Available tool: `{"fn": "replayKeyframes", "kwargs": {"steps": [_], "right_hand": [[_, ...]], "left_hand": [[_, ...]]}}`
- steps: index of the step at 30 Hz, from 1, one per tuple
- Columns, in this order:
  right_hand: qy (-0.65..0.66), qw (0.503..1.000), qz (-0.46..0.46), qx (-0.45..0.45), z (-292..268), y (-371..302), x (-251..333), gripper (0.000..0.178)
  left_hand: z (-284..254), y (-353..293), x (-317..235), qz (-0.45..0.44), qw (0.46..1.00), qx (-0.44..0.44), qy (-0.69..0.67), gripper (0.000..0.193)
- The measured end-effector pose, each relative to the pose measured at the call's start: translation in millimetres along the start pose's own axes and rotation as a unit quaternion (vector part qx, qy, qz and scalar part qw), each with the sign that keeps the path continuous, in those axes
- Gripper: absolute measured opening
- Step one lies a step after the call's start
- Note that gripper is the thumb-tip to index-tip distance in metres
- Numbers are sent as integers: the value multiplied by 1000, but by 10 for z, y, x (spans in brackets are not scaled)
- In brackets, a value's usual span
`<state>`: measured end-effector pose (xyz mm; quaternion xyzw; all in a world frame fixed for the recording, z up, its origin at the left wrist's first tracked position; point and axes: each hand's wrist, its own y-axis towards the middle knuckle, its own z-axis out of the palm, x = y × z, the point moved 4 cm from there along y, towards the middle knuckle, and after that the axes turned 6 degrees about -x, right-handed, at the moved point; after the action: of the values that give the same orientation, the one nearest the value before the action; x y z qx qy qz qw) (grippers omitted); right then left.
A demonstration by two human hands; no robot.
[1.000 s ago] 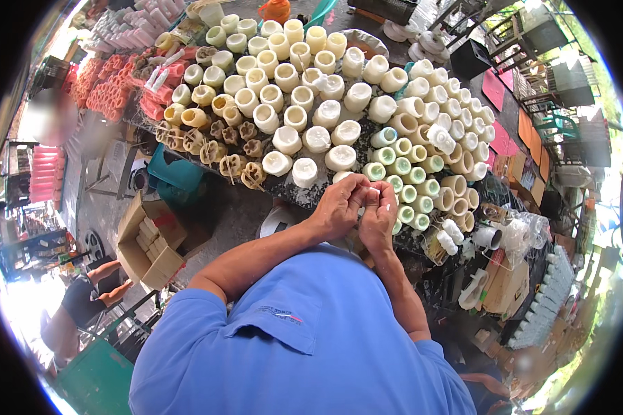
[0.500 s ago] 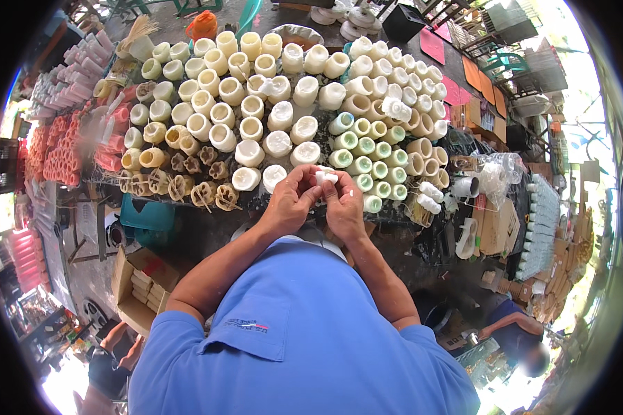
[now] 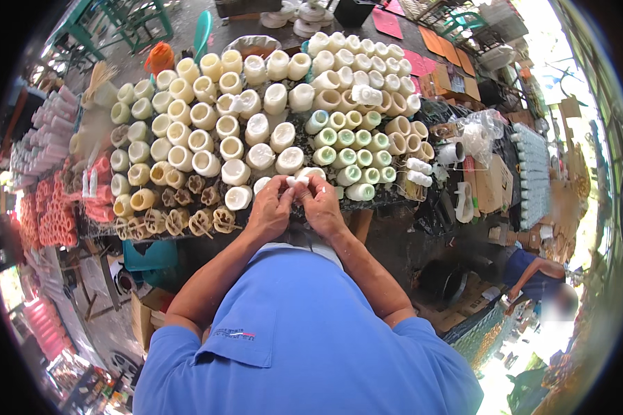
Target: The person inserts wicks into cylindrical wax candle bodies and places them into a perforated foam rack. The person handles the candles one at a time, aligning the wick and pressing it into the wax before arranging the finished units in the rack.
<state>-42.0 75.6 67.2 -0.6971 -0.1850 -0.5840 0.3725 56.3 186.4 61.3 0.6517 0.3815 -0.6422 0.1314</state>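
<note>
Close together at the table's near edge, both of my hands pinch one small white waxy-looking lump [image 3: 298, 180]. My left hand [image 3: 270, 211] has its thumb and fingertips closed on the lump's left side. From the other side my right hand [image 3: 320, 207] grips it with bent fingers, which cover part of it. Just beyond my fingers stand cream cylinders filled with white, such as one white-topped cylinder [image 3: 289, 160]. To the right of my right hand are rows of pale green hollow cups [image 3: 346, 157]. Hollow cream cylinders [image 3: 202, 116] fill the table's middle.
Brown ridged pieces [image 3: 176, 223] line the near left edge, with pink tubes [image 3: 59, 214] farther left. A white bundle [image 3: 367, 95] lies on the cylinders. Clear plastic [image 3: 474, 135] and cardboard [image 3: 495, 183] sit at right. Another person [image 3: 533, 270] works at lower right.
The whole view has shifted, so the table's contents appear farther left. My hands stay together on the white lump, their fingers slightly rearranged. The person at lower right shows more.
</note>
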Motion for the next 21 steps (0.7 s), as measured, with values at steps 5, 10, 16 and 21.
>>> {"fn": "replayKeyframes", "kwargs": {"steps": [5, 10, 16, 21], "right_hand": [[-227, 939, -242, 88, -130, -247, 488, 56], [-292, 877, -366, 105, -154, -370, 744, 51], [-303, 877, -358, 107, -191, -399, 769, 38], [-271, 868, -407, 83, -248, -424, 766, 30]], "left_hand": [[-245, 116, -99, -24, 982, 187, -30, 22], [-236, 2, -266, -87, 942, 238, -218, 31], [-200, -89, -384, -96, 958, 185, -200, 41], [-223, -73, -462, -84, 964, 176, -179, 33]]}}
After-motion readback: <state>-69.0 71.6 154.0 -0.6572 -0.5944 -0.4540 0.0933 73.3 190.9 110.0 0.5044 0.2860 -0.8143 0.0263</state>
